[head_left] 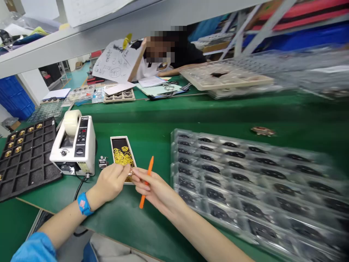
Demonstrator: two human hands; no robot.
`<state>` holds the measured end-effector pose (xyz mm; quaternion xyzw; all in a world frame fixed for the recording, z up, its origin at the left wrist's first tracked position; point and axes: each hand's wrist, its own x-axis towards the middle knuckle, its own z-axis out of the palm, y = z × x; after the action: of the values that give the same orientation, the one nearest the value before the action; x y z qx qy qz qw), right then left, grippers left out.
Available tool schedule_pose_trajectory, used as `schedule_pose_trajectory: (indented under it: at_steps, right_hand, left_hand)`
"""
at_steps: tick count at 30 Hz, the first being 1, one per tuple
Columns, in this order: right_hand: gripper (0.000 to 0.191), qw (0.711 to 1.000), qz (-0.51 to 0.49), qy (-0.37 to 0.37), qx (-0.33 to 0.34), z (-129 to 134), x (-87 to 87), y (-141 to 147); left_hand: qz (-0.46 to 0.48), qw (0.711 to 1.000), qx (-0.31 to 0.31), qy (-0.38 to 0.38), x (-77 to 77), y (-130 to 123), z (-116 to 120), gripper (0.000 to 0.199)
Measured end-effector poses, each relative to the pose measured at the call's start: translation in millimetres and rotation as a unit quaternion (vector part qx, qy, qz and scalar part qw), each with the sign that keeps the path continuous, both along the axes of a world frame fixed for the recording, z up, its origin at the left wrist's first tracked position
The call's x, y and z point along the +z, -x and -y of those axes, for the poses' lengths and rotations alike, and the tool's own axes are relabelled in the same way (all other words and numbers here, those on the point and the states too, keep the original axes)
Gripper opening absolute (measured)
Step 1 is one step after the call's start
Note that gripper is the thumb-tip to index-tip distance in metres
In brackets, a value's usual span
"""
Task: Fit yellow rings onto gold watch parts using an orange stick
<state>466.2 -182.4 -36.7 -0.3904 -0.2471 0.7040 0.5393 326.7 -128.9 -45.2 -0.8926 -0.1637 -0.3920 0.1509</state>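
Our grip is narrow at both hands: the right hand [148,183] holds an orange stick [150,165] across its fingers and pinches a small shiny piece [130,174], while the left hand [110,182] meets it with fingertips drawn together, though we cannot tell whether they pinch it too. That piece is over the near end of a white box [119,142] holding yellow rings [122,156] on our green counter [120,218]. To our left stand a tape dispenser [87,145] and a black tray [38,165] with gold pieces [20,141]; to our right lie clear trays [173,171] of dark pieces [236,154]. Farther off, a co-worker [188,51] sits behind a marked paper sheet [114,62].
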Motion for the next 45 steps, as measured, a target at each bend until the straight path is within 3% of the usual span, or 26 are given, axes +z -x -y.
schedule_pose_trajectory:
  at_steps: [2,4,5,7,8,9,10,11,12,13,15,18,19,21,23,25,29,31,36,45]
  right_hand:
    - [0.063,0.999,0.038,-0.019,-0.001,2,1.2,-2]
    - [0.063,0.992,0.108,-0.053,-0.028,5,1.6,-8]
    - [0.063,0.985,0.148,-0.069,-0.05,6,1.4,-11]
    - [0.063,0.969,0.217,-0.09,-0.081,8,-0.4,-17]
    - [0.063,0.963,0.24,-0.094,-0.084,9,-1.7,-20]
    - [0.063,0.959,0.256,-0.095,-0.079,10,-3.0,-21]
    - [0.063,0.956,0.269,-0.095,-0.071,11,-4.1,-22]
    - [0.064,0.953,0.281,-0.096,-0.062,12,-4.8,-22]
    - [0.064,0.949,0.295,-0.1,-0.052,12,-5.0,-22]
    - [0.064,0.943,0.311,-0.11,-0.045,12,-4.6,-21]
    - [0.062,0.928,0.342,-0.147,-0.031,13,-2.5,-21]
    - [0.059,0.914,0.354,-0.199,-0.01,13,1.8,-22]
    - [0.058,0.914,0.349,-0.206,-0.002,13,3.0,-22]
    - [0.053,0.919,0.332,-0.21,0.017,14,4.5,-23]
    - [0.048,0.929,0.305,-0.207,0.04,15,5.0,-25]
    - [0.047,0.941,0.266,-0.2,0.064,16,4.8,-25]
    - [0.051,0.958,0.202,-0.18,0.101,16,3.1,-25]
    - [0.051,0.961,0.184,-0.179,0.106,16,1.9,-24]
    - [0.047,0.962,0.137,-0.2,0.123,15,0.7,-24]
    - [0.047,0.96,0.142,-0.208,0.123,14,0.3,-23]
  left_hand:
    - [0.021,0.997,0.021,0.076,5.2,6,11,0.025]
    - [0.092,0.959,0.033,0.266,7.7,20,25,0.031]
    - [0.15,0.908,0.035,0.39,7.2,29,31,0.038]
    - [0.288,0.739,0.048,0.608,3.5,53,38,0.053]
    - [0.357,0.654,0.063,0.663,1.3,66,39,0.061]
    - [0.423,0.592,0.077,0.682,-0.3,79,37,0.066]
    - [0.475,0.552,0.087,0.68,-0.7,90,34,0.067]
    - [0.511,0.533,0.091,0.668,0.6,99,31,0.063]
    - [0.533,0.534,0.095,0.649,3.8,106,27,0.056]
    - [0.539,0.555,0.101,0.625,8.9,111,24,0.047]
    - [0.51,0.652,0.126,0.546,23.4,113,20,0.032]
    - [0.324,0.842,0.16,0.401,49.6,107,17,0.024]
    - [0.24,0.88,0.168,0.374,57.7,105,16,0.023]
    - [0.111,0.912,0.186,0.349,71.4,99,14,0.02]
    - [0.072,0.911,0.191,0.358,80.6,93,13,0.02]
    - [0.099,0.9,0.146,0.398,84.6,83,16,0.023]
    - [0.129,0.825,-0.018,0.55,76.9,55,28,0.032]
    - [0.106,0.79,-0.049,0.602,68.2,41,33,0.034]
    - [0.038,0.776,-0.026,0.629,53.2,24,33,0.033]
    - [0.028,0.769,-0.023,0.638,51.1,22,22,0.031]
